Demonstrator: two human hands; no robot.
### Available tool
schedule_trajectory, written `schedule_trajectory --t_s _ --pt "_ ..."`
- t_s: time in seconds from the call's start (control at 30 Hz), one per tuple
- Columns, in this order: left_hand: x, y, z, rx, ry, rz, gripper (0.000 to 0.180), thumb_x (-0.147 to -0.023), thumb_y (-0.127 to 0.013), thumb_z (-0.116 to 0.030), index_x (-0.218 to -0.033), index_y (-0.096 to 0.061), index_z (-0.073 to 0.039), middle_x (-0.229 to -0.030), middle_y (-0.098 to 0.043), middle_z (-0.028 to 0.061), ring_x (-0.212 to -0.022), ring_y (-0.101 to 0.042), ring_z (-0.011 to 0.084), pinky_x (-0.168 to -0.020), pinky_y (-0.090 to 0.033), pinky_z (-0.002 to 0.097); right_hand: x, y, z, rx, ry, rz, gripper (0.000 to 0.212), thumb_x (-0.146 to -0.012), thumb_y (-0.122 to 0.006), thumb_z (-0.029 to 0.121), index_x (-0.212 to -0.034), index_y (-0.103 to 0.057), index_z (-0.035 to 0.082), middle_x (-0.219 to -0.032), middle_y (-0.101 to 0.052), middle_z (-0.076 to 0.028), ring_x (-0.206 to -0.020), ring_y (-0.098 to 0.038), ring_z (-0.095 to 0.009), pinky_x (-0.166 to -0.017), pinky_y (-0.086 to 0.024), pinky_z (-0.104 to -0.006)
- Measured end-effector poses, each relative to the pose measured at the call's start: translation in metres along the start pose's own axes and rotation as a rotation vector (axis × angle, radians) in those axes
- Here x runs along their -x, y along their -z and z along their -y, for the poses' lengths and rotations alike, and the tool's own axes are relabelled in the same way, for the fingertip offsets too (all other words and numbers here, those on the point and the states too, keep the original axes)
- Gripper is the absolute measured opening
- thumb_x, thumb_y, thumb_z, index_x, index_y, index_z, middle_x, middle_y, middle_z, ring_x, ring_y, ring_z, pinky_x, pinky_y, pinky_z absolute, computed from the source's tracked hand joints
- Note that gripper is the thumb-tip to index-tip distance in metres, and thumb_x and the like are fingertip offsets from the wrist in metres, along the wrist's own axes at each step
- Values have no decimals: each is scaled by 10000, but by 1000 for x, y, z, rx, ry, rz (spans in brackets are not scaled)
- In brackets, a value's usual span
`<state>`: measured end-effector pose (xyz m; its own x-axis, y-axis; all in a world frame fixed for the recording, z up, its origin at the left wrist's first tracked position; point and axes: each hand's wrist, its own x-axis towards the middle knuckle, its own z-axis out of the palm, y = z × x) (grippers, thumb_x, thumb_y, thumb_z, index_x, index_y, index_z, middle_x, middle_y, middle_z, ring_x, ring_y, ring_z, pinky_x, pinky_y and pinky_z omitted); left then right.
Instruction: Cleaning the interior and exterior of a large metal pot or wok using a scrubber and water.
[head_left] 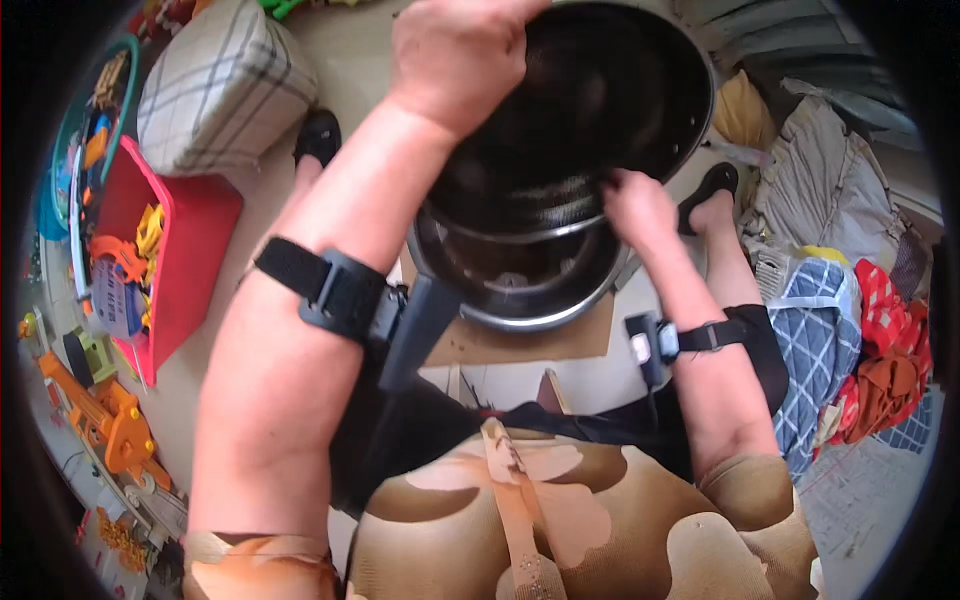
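A large black wok point(570, 110) is tilted so that its dark inside faces me. My left hand point(460, 55) is closed at its far left edge; whether it grips a handle or the rim is hidden behind the fist. My right hand point(640, 210) is closed against the wok's inner wall at the near right. Its fingers are bent, and what they hold, if anything, does not show. Under the wok's near edge a round metal basin point(540, 320) with a shiny rim rests on a brown cardboard sheet point(590, 340), partly covered by the wok.
At the left a red bin point(200, 230) holds toys, beside a plaid cushion point(230, 90). Orange toy parts point(110, 420) lie nearer. Piled cloths, among them a blue checked cloth point(820, 340) and a red one point(880, 310), lie at the right. My feet flank the wok.
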<state>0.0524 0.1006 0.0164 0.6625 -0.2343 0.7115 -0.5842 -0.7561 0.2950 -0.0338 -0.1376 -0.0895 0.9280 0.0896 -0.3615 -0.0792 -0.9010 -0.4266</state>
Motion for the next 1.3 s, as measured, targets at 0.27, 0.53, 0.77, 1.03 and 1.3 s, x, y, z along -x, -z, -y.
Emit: schedule_trajectory --t_s 0.27,0.53,0.77,1.03,1.3 --pt "8 -15 10 18 -29 -57 220 -797 -644 -48 -984 -706 -145 -872 -672 78 -748 -656 302 -640 -531 361 -10 -24 20 47 -12 98 247 -868 -572 243 -1001 -715 93 -1003 -684 -196 -955 -657 -366 -842 -528 -455" --pt "9 -16 16 45 50 -4 196 -815 -654 -50 -989 -704 -125 -852 -675 83 -751 -665 294 -649 -536 345 17 -54 61 -200 -8 180 299 -893 -559 258 -1124 -686 117 -1005 -688 -178 -976 -647 -368 -859 -510 -471" --pt "-1 -12 7 87 14 -78 244 -748 -586 16 -947 -672 -95 -812 -641 128 -741 -642 335 -652 -521 399 17 -34 1 -99 -95 120 276 -898 -545 205 -1104 -701 111 -982 -699 -185 -939 -673 -350 -819 -537 -456" --pt "8 -16 14 -12 16 -65 253 -786 -633 -25 -998 -708 -142 -849 -677 71 -738 -662 285 -651 -539 342 19 -61 63 -424 66 209 345 -885 -576 299 -1142 -684 95 -1066 -668 -206 -1037 -627 -376 -901 -489 -427" --pt "13 -9 13 95 62 -91 265 -745 -590 30 -963 -675 -95 -807 -641 126 -747 -647 321 -661 -521 384 5 -6 5 -106 -133 -99 317 -889 -571 251 -1150 -682 110 -1024 -680 -203 -989 -641 -379 -874 -507 -449"
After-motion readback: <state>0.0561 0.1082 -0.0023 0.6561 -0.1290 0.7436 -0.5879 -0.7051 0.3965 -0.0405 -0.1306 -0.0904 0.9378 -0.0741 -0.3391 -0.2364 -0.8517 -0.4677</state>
